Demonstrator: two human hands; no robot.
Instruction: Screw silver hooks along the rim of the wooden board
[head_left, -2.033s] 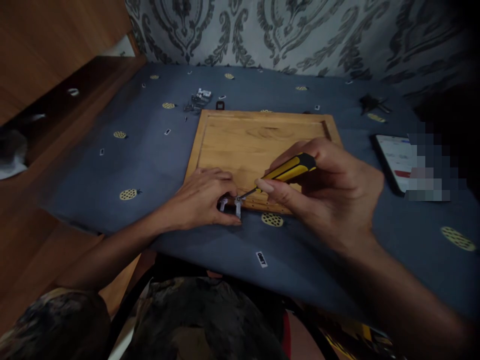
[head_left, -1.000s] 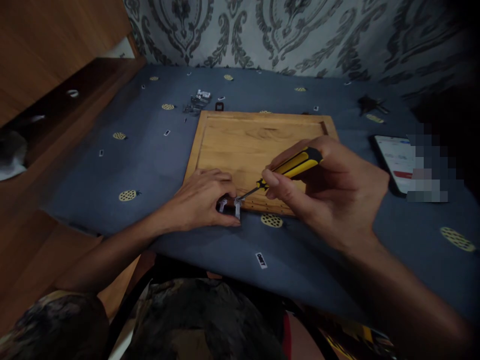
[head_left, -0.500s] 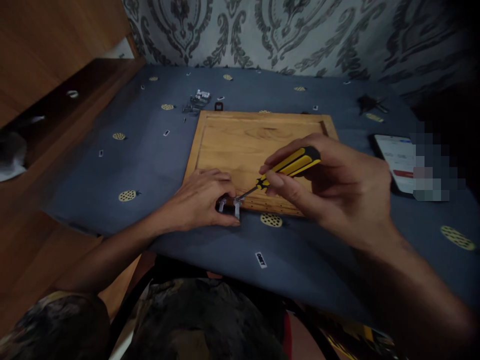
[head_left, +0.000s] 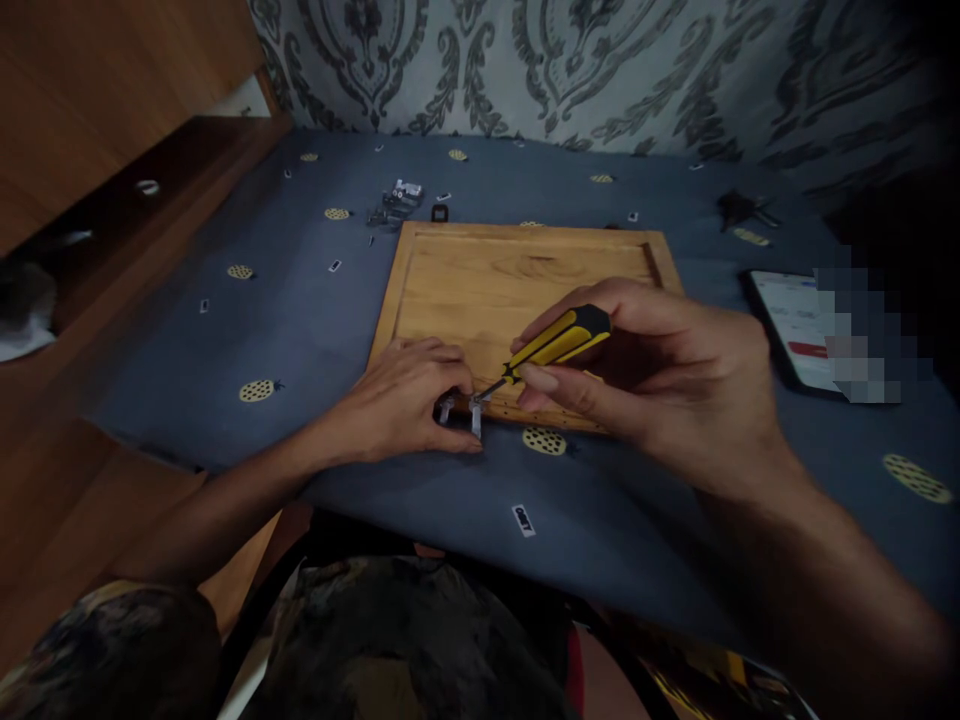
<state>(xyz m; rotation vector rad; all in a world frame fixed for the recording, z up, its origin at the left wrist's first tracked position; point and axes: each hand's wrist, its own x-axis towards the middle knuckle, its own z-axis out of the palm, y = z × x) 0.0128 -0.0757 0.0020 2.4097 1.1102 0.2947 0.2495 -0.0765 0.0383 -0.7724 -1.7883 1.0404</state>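
My right hand (head_left: 660,370) grips a yellow and black screwdriver (head_left: 559,343) by its handle. The shaft slants down to the left, and its tip meets a small silvery metal fitting (head_left: 476,415) at the near edge of a wooden board (head_left: 480,285). My left hand (head_left: 409,400) lies over the board's near left corner, thumb and fingers closed around that fitting. Part of the fitting is hidden by the fingers, so its exact kind cannot be told. A row of small dark holes runs along the near edge, right of the fitting.
More metal fittings (head_left: 397,203) lie behind the board at the left, beside a small black square piece (head_left: 440,213). A phone (head_left: 795,330) rests at the right. Behind it is a dark object (head_left: 742,210). Patterned blue cloth (head_left: 300,320) covers the table.
My right hand and the screwdriver handle have shifted slightly left and down, and the handle is turned a little. The tip stays at the fitting. My left hand has kept its place.
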